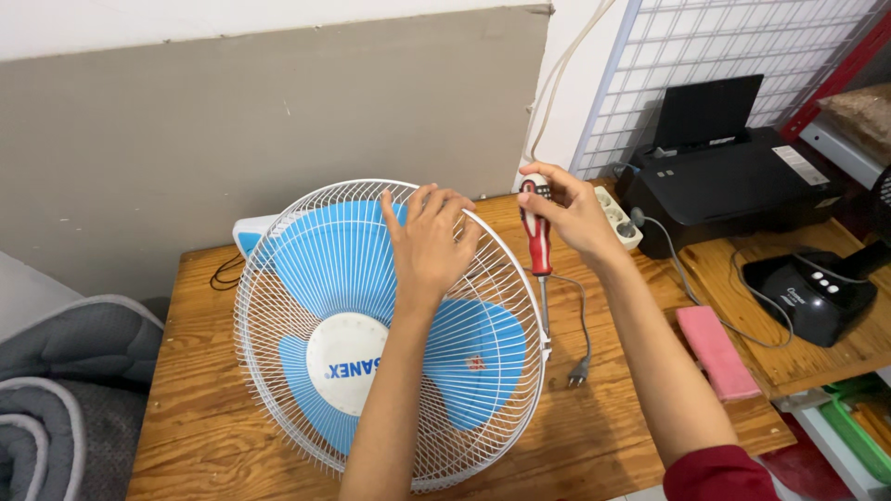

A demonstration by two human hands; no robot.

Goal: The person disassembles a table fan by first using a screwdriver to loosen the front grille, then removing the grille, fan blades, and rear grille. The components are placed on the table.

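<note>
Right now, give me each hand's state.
Left hand: open, fingers spread on the fan grille.
Right hand: closed, holding the red screwdriver.

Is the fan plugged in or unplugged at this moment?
Unplugged: the plug on the grey cord lies loose on the wooden table, right of the fan, in no socket.

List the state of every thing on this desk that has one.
Fan: lying tilted, white grille on, plug loose on the desk.
Screwdriver: upright, tip at the grille rim.
Left hand: flat on the grille.
Right hand: gripping the screwdriver handle.
Printer: paper tray raised.
</note>
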